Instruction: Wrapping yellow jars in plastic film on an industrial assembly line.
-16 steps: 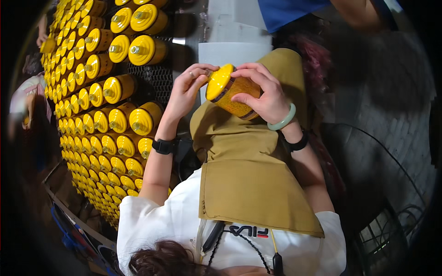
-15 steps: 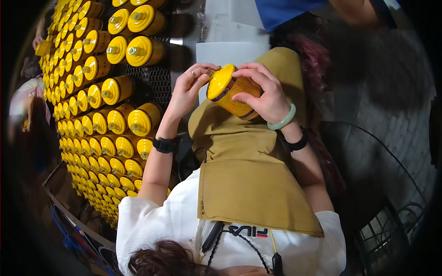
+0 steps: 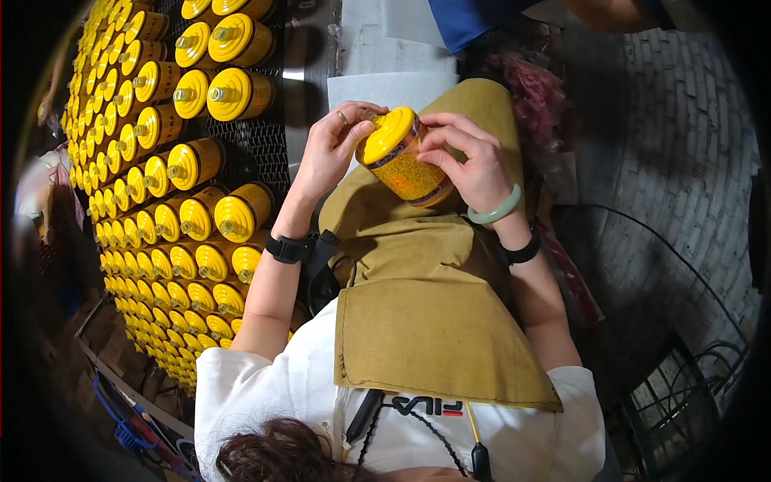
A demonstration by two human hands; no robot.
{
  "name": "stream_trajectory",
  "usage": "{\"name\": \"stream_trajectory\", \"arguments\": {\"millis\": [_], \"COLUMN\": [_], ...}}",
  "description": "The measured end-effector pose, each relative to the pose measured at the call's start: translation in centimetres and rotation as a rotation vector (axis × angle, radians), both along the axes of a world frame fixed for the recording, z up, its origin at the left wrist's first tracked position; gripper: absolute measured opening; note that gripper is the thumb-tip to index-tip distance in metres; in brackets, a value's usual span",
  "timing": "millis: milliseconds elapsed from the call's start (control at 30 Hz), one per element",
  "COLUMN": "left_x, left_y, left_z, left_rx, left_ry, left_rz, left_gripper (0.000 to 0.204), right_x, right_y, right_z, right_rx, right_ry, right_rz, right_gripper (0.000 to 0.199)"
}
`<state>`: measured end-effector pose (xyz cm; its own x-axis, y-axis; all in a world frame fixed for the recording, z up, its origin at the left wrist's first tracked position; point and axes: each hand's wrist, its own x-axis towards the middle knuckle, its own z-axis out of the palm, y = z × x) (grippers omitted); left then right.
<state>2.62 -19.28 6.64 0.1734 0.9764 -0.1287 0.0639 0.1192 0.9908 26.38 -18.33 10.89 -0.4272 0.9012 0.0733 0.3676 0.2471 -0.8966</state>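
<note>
My right hand (image 3: 474, 161) grips a yellow-lidded jar (image 3: 401, 161) with amber, speckled contents, held tilted above my lap. The fingertips of my left hand (image 3: 333, 149) rest on the upper edge of the jar's lid, by a small knob at its centre. A khaki apron (image 3: 434, 305) covers my lap under the jar. My left wrist carries a black band. On my right wrist are a pale green bangle and a black band.
Many identical yellow-lidded jars (image 3: 193, 217) lie in rows on a black mesh surface (image 3: 257, 145) at my left. A white sheet (image 3: 385, 84) lies beyond my hands. Another person's blue sleeve (image 3: 474, 16) shows at the top. Brick paving (image 3: 675, 161) and a wire basket (image 3: 683, 402) are on the right.
The jar has tilted slightly between my hands. Both hands stay in about the same place.
</note>
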Motion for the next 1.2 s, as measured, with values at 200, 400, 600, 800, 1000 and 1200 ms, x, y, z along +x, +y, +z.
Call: {"name": "stream_trajectory", "arguments": {"millis": [200, 400, 600, 800, 1000, 1200], "left_x": [0.3, -0.2, 0.1, -2.6, -3.9, -6.7], "left_y": [0.3, 0.6, 0.6, -0.1, -1.0, -3.0], "left_z": [0.3, -0.1, -1.5, -2.2, 1.2, 1.7], "left_rx": [0.013, -0.069, -0.239, -0.399, -0.291, -0.26], "left_ry": [0.036, 0.162, 0.224, -0.334, -0.475, -0.172], "left_rz": [-0.005, 0.007, 0.106, 0.478, 0.333, 0.356], "left_gripper": [0.017, 0.016, 0.023, 0.026, 0.025, 0.022], "right_x": [-0.5, 0.4, -0.7, 0.3, 2.2, 0.4], "right_y": [0.5, 0.3, -0.8, -4.4, 0.4, 2.1], "right_z": [1.1, 0.0, 0.3, -0.1, -4.1, 4.4], "right_rx": [0.026, 0.135, -0.211, -0.049, -0.246, -0.524], "right_ry": [-0.071, 0.008, 0.197, -0.111, 0.209, 1.167], "right_rz": [0.002, 0.048, -0.146, 0.212, -0.256, -0.19], "right_gripper": [0.016, 0.008, 0.006, 0.016, 0.041, 0.06]}}
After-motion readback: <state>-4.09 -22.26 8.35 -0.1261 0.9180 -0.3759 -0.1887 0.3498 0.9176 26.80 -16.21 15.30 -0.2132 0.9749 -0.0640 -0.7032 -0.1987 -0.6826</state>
